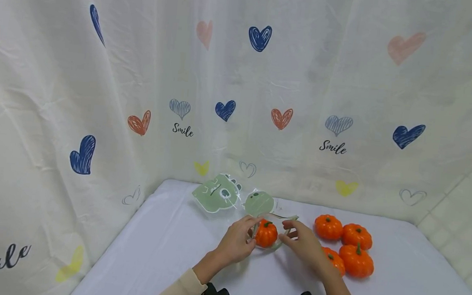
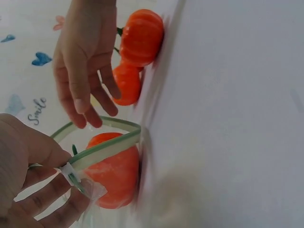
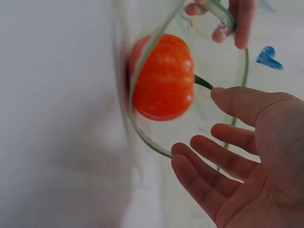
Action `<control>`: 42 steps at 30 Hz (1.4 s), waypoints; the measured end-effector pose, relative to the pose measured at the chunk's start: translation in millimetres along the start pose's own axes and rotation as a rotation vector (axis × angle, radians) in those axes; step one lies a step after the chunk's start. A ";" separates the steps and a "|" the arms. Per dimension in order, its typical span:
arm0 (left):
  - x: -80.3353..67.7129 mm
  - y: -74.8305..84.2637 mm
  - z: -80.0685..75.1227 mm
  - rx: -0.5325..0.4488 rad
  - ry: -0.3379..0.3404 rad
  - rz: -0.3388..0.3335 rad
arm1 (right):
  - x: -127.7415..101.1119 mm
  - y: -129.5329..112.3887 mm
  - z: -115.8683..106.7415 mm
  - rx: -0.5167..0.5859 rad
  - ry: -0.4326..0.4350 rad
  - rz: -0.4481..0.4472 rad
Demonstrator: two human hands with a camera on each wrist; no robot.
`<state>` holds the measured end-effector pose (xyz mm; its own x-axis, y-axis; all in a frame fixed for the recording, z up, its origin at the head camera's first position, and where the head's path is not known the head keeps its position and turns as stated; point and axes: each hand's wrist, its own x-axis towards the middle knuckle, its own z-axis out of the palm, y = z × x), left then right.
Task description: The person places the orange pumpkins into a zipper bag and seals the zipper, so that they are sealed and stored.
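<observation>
Left hand [image 1: 235, 241] pinches the green zip rim of the clear bag [image 2: 107, 146] between thumb and fingers [image 2: 47, 194], holding the mouth open. One pumpkin [image 1: 266, 233] sits inside the mouth, resting on the worktop [image 1: 171, 252], just past the left fingertips. Right hand [image 1: 303, 242] is open, fingers [image 3: 209, 152] spread and relaxed, holding nothing, palm just beside the pumpkin's stem [image 3: 203, 82] at the bag opening.

Risks, as I judge them:
- Only one side of the rim is pinched; the far side is loose, so the mouth could sag shut or fold under.
- The pumpkin is round and near the opening, so it could roll back out if the bag tilts.
- The film is thin and could crease or snag on the stem.

Hard to read:
- The bag body is nearly invisible against the white cloth, so I cannot tell its depth.
- Four loose pumpkins [image 1: 342, 244] lie beyond the right hand, one partly hidden by the wrist.
- The left-wrist view blurs at the bottom.
</observation>
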<state>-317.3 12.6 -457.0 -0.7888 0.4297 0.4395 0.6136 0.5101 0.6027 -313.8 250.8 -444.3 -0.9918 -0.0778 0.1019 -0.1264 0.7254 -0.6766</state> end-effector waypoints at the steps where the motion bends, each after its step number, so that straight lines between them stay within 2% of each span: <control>1: 0.1 0.1 -0.5 -0.003 -0.003 -0.002 | 0.2 0.6 -3.7 0.001 -0.002 0.000; 7: 0.9 0.7 -3.5 -0.020 -0.006 -0.002 | -2.3 4.4 -28.9 -0.004 0.006 -0.014; 15: 2.2 -0.5 -6.6 -0.035 0.003 -0.002 | -4.7 17.9 -56.0 -0.019 0.071 -0.062; 18: 2.5 -0.1 -7.8 -0.037 0.002 -0.006 | -8.3 20.5 -65.5 -0.013 0.071 -0.066; 29: 2.6 -1.2 -7.9 -0.052 0.003 0.000 | -28.0 19.0 -103.5 -0.056 0.028 0.005; 32: 2.3 0.0 -9.9 -0.044 0.006 0.001 | -32.1 19.6 -108.5 -0.082 0.021 0.021; 38: 1.3 0.8 -12.7 -0.040 0.018 -0.002 | -38.8 30.2 -106.2 -0.122 0.050 -0.040; 42: 1.6 0.3 -11.7 -0.050 0.011 -0.008 | -45.3 41.5 -103.9 -0.140 0.046 -0.043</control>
<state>-318.7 4.7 -448.3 -0.7942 0.4171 0.4418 0.6050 0.4752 0.6389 -271.9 355.4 -401.3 -0.9832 -0.0817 0.1635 -0.1609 0.8108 -0.5628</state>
